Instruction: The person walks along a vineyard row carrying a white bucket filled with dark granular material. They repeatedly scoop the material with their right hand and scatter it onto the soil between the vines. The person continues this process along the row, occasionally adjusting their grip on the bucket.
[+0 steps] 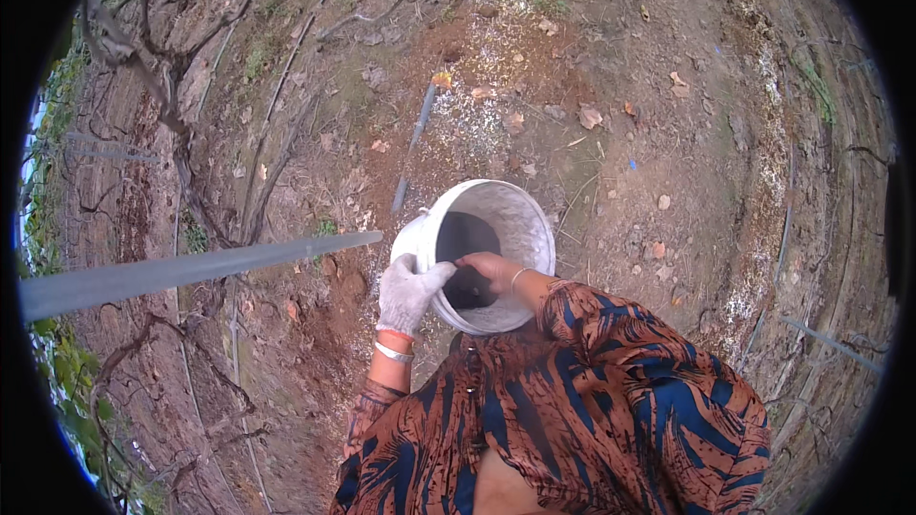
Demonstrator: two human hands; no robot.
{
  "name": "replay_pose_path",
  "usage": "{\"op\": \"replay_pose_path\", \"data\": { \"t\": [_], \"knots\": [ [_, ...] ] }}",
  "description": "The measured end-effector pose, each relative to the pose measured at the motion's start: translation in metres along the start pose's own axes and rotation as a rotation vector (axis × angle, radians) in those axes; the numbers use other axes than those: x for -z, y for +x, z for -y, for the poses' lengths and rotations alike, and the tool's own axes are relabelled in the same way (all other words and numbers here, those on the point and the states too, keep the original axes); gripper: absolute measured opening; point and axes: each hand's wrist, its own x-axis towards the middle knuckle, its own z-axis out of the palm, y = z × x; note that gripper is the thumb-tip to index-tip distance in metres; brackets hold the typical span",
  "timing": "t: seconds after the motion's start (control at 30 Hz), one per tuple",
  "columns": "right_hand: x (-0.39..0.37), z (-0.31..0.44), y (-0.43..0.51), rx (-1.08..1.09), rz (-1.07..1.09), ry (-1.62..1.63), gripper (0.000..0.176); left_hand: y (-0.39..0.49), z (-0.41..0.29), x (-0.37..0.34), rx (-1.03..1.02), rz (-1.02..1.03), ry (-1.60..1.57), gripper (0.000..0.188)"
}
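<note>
A white bucket (529, 229) stands tilted against my front, its mouth facing up towards me, with dark material (469, 229) low inside. My left hand (409, 293), in a whitish knit glove, grips the bucket's left rim with the thumb over the edge. Bare and wearing a thin bracelet, my right hand (490, 268) reaches into the bucket's mouth; its fingertips are near the left thumb, and whether they hold anything cannot be told. White and yellowish granules (476, 118) lie scattered on the soil beyond the bucket.
A grey post (200, 270) juts in from the left, its end close to the bucket. Bare vine branches (179, 121) rise at the left. A grey pipe (422, 118) lies on the ground ahead. Thin hoses, dry leaves (590, 116) and another granule strip (769, 86) are on the soil.
</note>
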Motion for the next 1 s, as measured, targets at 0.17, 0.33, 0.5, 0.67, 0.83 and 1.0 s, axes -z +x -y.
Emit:
{"op": "replay_pose_path", "data": {
  "t": [0.17, 0.33, 0.5, 0.67, 0.83, 1.0],
  "knots": [
    [0.003, 0.188, -0.061, 0.161, 0.181, 0.387, 0.027, 0.042, 0.023, -0.029, 0.251, -0.128, -0.518, 0.042],
    [0.033, 0.401, -0.144, 0.834, -0.012, 0.167, 0.074, 0.062, -0.013, -0.036, 0.262, -0.279, -0.606, 0.039],
    [0.097, 0.403, -0.157, 0.798, 0.055, 0.23, 0.052, 0.105, -0.067, -0.037, 0.118, -0.279, -0.441, 0.039],
    [0.164, 0.305, -0.104, 0.349, -0.044, -0.353, 0.041, 0.129, -0.161, -0.053, 0.065, -0.082, -0.345, 0.044],
    [0.22, 0.286, -0.077, 0.666, -0.627, -0.796, 0.061, 0.143, -0.263, -0.079, -0.313, 0.04, 0.075, 0.061],
    [0.249, 0.308, -0.076, 0.895, -0.482, -0.543, 0.049, 0.19, -0.34, -0.112, -0.564, 0.337, 0.322, 0.056]
  ]
}}
